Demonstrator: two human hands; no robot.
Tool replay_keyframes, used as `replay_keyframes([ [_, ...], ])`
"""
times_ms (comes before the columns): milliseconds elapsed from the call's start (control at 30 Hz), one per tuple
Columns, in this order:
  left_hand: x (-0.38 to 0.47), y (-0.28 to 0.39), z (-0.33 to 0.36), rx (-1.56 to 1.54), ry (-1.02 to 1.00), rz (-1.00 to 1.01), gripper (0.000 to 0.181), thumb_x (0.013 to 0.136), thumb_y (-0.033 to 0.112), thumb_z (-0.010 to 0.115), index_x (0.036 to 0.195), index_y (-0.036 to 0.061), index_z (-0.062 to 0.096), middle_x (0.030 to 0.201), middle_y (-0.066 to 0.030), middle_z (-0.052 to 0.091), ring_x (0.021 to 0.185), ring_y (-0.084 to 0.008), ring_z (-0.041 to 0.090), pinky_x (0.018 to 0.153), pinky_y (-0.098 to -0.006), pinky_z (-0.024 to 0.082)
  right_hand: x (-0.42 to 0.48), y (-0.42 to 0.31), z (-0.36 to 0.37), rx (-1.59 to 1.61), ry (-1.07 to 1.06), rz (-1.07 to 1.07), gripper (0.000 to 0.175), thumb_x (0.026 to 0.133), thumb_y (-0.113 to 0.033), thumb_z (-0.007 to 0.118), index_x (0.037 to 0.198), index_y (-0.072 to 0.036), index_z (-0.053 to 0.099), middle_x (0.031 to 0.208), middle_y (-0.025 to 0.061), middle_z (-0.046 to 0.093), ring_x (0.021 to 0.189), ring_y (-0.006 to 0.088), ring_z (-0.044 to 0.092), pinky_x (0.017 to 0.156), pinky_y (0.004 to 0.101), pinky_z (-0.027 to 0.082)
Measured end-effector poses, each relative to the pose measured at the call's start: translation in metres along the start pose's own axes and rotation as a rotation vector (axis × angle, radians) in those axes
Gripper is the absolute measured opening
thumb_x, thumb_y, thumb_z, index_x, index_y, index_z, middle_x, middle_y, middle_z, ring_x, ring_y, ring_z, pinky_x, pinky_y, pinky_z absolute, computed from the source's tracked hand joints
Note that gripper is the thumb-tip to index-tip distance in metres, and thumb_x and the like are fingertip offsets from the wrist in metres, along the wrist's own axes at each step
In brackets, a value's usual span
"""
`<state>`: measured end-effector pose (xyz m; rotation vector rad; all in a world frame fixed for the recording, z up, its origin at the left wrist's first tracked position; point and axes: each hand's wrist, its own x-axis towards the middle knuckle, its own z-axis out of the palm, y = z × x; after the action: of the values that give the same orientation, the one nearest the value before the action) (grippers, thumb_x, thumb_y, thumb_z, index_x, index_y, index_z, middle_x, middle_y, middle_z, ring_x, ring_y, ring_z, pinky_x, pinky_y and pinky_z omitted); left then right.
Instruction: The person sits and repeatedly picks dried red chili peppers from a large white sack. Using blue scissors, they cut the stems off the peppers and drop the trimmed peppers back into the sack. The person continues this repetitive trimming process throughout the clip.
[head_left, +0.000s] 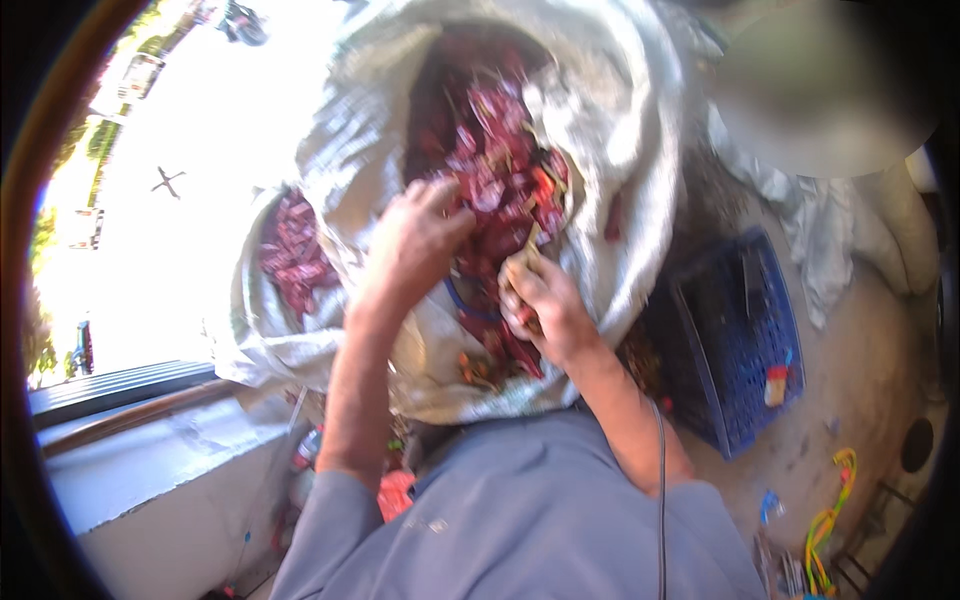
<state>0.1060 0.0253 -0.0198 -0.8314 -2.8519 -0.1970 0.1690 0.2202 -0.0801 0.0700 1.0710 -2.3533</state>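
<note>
Dark red dried chili peppers fill a large white woven sack with its mouth rolled back. My left hand is at the left side of the pile, thumb and forefinger apart, and I see nothing between them; motion blurs it. My right hand is closed around a small bunch of chilies, with a pale stem sticking out above the fingers. Between the hands a curved blue rim shows, partly covered. Orange and brown scraps lie in the near fold of the sack.
Another white sack of chilies stands at the left. To the right a blue plastic crate is on the floor, with yellow-green cord nearer me. A pale ledge runs along the left; a dark cable hangs by my right arm.
</note>
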Motion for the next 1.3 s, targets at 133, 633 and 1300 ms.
replay_keyframes([
  [133,-0.003,0.005,-0.009,0.046,0.197,0.004,0.012,0.078,0.011,0.071,0.089,0.0072,0.067,0.129,-0.0118,0.06,0.123,-0.0315,0.053,0.099,-0.0468,0.042,-0.004,-0.002,0.002,-0.172,0.053,-0.082,0.026,0.101,-0.032,0.061,0.09,-0.008,0.057,0.072,-0.0024,0.054,0.058,0.0035,0.048,0.048,0.0212,0.038],
  [633,-0.056,0.058,-0.008,-0.411,0.153,-0.067,0.025,0.074,0.002,0.067,0.096,0.0037,0.058,0.099,-0.0115,0.066,0.092,-0.0327,0.062,0.081,-0.0418,0.05,-0.014,-0.015,0.019,-0.973,0.144,-0.613,0.026,0.095,-0.026,0.068,0.085,-0.004,0.059,0.073,0.0183,0.061,0.066,0.039,0.061,0.055,0.0426,0.047],
  [1300,-0.072,0.075,-0.003,-0.542,0.101,-0.218,0.036,0.086,0.013,0.07,0.116,0.0021,0.056,0.092,-0.017,0.068,0.092,-0.0385,0.067,0.077,-0.0432,0.054,-0.022,-0.037,0.017,-0.99,-0.14,-0.436,0.03,0.095,-0.031,0.068,0.09,-0.001,0.065,0.076,0.0184,0.064,0.07,0.0358,0.066,0.059,0.0396,0.049],
])
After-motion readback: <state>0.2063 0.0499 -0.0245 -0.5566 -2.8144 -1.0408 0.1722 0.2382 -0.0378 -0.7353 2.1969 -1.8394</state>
